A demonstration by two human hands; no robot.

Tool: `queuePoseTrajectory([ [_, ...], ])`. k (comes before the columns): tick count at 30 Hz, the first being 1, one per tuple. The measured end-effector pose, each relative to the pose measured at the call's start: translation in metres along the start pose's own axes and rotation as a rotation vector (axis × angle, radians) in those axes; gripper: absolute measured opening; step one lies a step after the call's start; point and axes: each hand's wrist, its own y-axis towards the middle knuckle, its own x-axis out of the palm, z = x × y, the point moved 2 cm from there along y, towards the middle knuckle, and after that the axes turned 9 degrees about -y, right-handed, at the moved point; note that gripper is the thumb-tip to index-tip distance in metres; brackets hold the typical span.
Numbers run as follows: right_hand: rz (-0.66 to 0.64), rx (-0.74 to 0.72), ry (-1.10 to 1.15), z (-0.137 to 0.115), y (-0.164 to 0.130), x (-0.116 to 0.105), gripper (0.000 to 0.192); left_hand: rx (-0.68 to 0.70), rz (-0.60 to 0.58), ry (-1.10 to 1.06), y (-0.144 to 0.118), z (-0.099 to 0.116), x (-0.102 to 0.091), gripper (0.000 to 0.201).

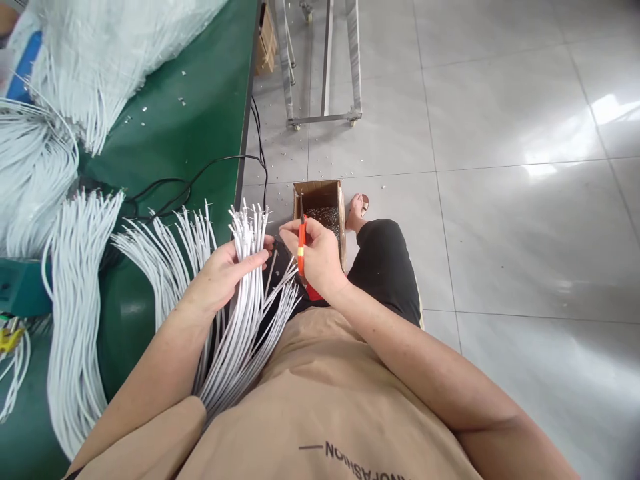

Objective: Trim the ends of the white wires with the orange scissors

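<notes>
My left hand (225, 270) is wrapped round a bundle of white cables (249, 243), just below their cut upper ends. Thin bare wires stick out at some of those ends. The bundle runs down across my lap, and another cluster of white cables (287, 297) fans out to its right. In my right hand (320, 257) is a slim hand tool with an orange-red handle and a yellow band (301, 247). Its dark narrow tip points away from me; whether it is pliers or a cutter I cannot tell. A small gap separates the tool from the bundle.
An open cardboard box (317, 188) on the floor holds small scraps. More cable bundles (80, 287) lie on the green table (200, 100) at left, with black cords (215, 160) near its edge. A wheeled metal frame (325, 120) stands beyond; bits litter the floor.
</notes>
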Motion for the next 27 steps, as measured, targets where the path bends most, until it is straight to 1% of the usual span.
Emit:
queuePoseTrajectory([
  [3, 0.01, -0.02, 0.011, -0.01, 0.006, -0.002, 0.02, -0.029, 0.025, -0.016, 0.0, 0.0, -0.002, 0.04],
  [6, 0.005, 0.01, 0.047, -0.017, 0.013, -0.004, 0.023, 0.011, 0.041, 0.018, 0.001, -0.001, -0.002, 0.037],
  [9, -0.042, 0.024, 0.027, -0.018, 0.018, -0.003, 0.021, 0.037, 0.049, 0.027, 0.002, -0.003, -0.001, 0.035],
  [14, -0.12, 0.03, 0.031, -0.013, 0.016, 0.003, 0.021, 0.064, 0.108, -0.164, 0.007, 0.0, 0.002, 0.026],
  [18, -0.188, 0.022, 0.03, -0.012, 0.011, 0.005, 0.021, 0.131, 0.078, -0.236, 0.01, 0.006, 0.007, 0.028],
  [20, -0.231, 0.014, -0.064, -0.011, 0.011, 0.002, 0.024, 0.152, 0.086, -0.233, 0.01, 0.007, 0.007, 0.029],
  [21, -0.24, 0.005, -0.161, -0.011, 0.011, -0.001, 0.025, 0.16, 0.095, -0.224, 0.01, 0.007, 0.007, 0.028],
  [23, -0.236, -0.044, -0.436, -0.01, 0.013, -0.006, 0.027, 0.176, 0.115, -0.201, 0.009, 0.007, 0.006, 0.028],
  [25, -0.235, -0.129, -0.706, -0.012, 0.015, -0.009, 0.027, 0.187, 0.13, -0.166, 0.009, 0.006, 0.005, 0.028],
  [27, -0.26, -0.19, -0.868, -0.015, 0.015, -0.01, 0.027, 0.199, 0.15, -0.132, 0.008, 0.006, 0.005, 0.028],
])
